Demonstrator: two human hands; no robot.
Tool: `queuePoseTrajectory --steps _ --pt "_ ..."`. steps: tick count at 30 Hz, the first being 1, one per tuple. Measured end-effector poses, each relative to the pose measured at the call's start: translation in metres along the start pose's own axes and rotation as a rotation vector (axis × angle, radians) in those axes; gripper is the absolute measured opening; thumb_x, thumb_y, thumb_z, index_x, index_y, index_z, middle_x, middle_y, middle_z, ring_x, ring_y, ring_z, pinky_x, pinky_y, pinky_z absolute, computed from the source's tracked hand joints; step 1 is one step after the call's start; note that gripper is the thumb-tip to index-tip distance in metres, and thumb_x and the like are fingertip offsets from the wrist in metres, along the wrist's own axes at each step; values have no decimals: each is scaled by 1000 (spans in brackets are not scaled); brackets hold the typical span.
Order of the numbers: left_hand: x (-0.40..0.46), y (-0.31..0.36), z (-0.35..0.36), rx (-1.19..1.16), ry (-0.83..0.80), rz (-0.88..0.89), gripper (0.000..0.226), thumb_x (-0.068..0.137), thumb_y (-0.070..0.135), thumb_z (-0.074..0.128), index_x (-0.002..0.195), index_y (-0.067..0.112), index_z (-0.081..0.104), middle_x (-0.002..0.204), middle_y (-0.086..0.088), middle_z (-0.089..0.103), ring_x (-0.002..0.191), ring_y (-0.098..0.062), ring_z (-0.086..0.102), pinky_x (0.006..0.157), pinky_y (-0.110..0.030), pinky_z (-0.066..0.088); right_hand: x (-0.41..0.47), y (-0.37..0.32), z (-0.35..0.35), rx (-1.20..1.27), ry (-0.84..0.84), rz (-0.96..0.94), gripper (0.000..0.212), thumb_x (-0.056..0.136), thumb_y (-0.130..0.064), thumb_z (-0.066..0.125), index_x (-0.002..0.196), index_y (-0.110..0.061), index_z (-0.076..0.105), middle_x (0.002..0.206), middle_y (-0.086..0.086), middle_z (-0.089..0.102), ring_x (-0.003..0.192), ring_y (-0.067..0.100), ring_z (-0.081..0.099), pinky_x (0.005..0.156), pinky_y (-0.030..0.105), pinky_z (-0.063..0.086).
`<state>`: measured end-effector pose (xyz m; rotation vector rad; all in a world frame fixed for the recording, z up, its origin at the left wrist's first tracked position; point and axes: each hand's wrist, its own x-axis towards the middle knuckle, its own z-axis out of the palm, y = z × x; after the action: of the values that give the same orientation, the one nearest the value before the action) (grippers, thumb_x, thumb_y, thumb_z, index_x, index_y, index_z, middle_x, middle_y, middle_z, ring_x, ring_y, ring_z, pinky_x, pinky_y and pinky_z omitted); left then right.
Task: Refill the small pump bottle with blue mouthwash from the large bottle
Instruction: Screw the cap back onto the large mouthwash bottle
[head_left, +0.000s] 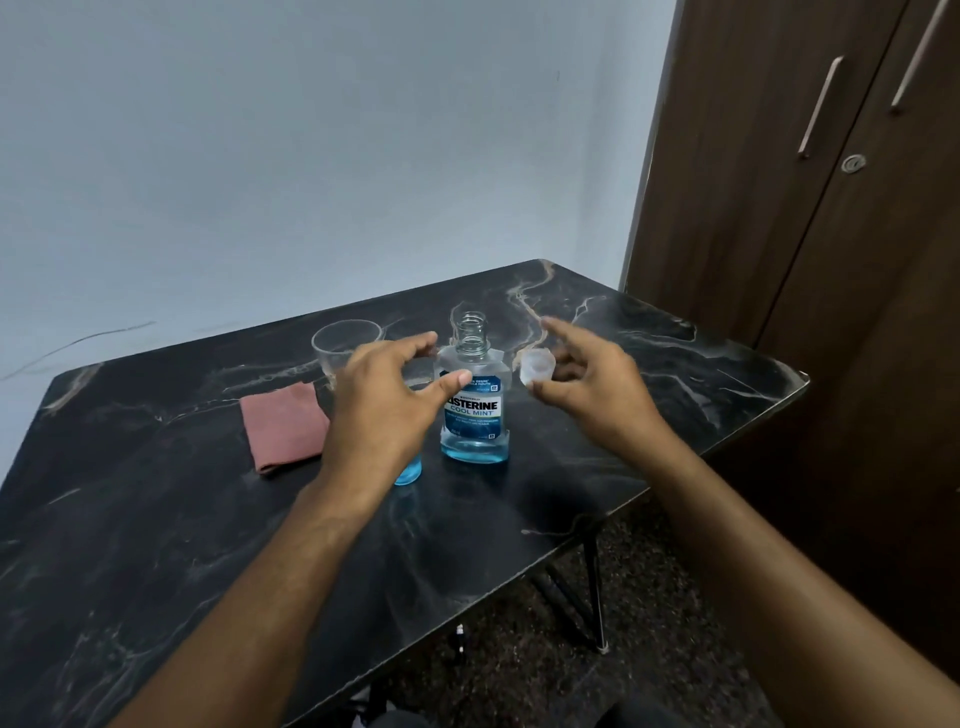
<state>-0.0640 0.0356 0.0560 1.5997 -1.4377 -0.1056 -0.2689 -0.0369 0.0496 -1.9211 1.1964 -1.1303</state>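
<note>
Closest to the camera, two bare forearms reached in over the dark marbled table (156, 519). The left hand (384, 400) was spread wide with fingers gently curved, hovering in front of the bottles and gripping nothing as far as I could see. It covered nearly all of the small pump bottle (409, 470); only a blue-filled bottom corner peeked out below the palm. So I honestly couldn't tell how full it was, or whether its pump was on or off.

The right hand (587, 382) had a clear cap (536, 365) pinched between thumb and curled fingers, index finger sticking out straight. Going by the open neck, it looked like the large bottle's cap.

Right between the hands stood the large bottle (474, 402), upright, uncapped, with only a shallow band of blue mouthwash left at the bottom. My guess: the pouring was mostly or fully done, and what was left was capping the big one and sorting the pump. Can't rule out it started that low though.

Left of all that lay a folded reddish cloth (284, 425), and behind the left hand a clear glass (343, 348), partly hidden. Looked empty, but hard to say. Further back was a plain wall, plus a brown wardrobe (810, 182) on the right.
</note>
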Motion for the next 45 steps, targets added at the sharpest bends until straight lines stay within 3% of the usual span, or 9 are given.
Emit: queuePoseTrajectory --steps 3,9,11,16,24,30,36,40,45 --pt "3 3 5 33 -5 -12 55 78 45 81 128 26 69 126 3 71 124 -15 58 111 -41 42 12 -29 -11 45 -9 -40 55 78 -8 84 128 -11 59 99 4 71 82 19 73 69 33 63" --pt "4 5 10 44 35 -10 48 76 45 82 122 33 72 123 9 72 124 -14 55 109 -50 40 32 -70 -24 -457 -170 -260 53 89 -16 69 140 -27 60 98 -11 57 73 5 58 57 6 37" --pt "5 6 11 28 46 -10 48 73 46 84 118 32 74 121 10 73 122 -12 56 108 -50 40 36 -75 -23 -555 -239 -303 62 89 -18 73 147 -25 52 121 7 61 86 10 58 73 12 40" --pt "10 8 11 -15 34 -42 50 67 48 85 112 30 77 122 5 74 124 -13 60 109 -48 42 44 -87 -19 -449 -256 -314 45 79 -14 83 121 -20 69 106 -2 70 83 6 59 80 31 56" --pt "16 2 11 73 -7 -66 52 65 60 79 111 38 76 126 7 70 129 -15 53 110 -43 40 60 -105 -8 -687 -435 -437 42 90 -12 72 131 -21 68 126 0 70 92 -2 48 62 5 31" --pt "18 1 13 185 -1 -70 49 66 64 76 110 43 74 129 11 65 131 -14 45 93 -27 20 66 -112 -8 -659 -452 -329 27 88 -13 76 115 -13 76 95 2 79 72 10 71 44 7 42" --pt "19 -4 13 185 -5 -65 51 65 64 75 111 42 74 128 11 66 129 -16 48 96 -29 23 72 -113 -1 -781 -347 -289 45 74 -49 84 74 -7 68 66 6 64 56 18 54 51 26 41" --pt "20 -4 12 175 -3 -50 51 65 63 78 111 41 75 126 10 69 127 -12 52 108 -38 33 67 -106 12 -947 -203 -316 67 78 -78 60 57 -17 39 62 -2 43 53 13 41 51 27 28" --pt "19 -5 11 178 25 -26 49 66 61 79 111 42 75 126 11 69 129 -11 49 95 -30 20 65 -103 8 -861 -35 -294 77 83 -84 41 51 -14 42 55 1 47 50 17 47 51 30 32"
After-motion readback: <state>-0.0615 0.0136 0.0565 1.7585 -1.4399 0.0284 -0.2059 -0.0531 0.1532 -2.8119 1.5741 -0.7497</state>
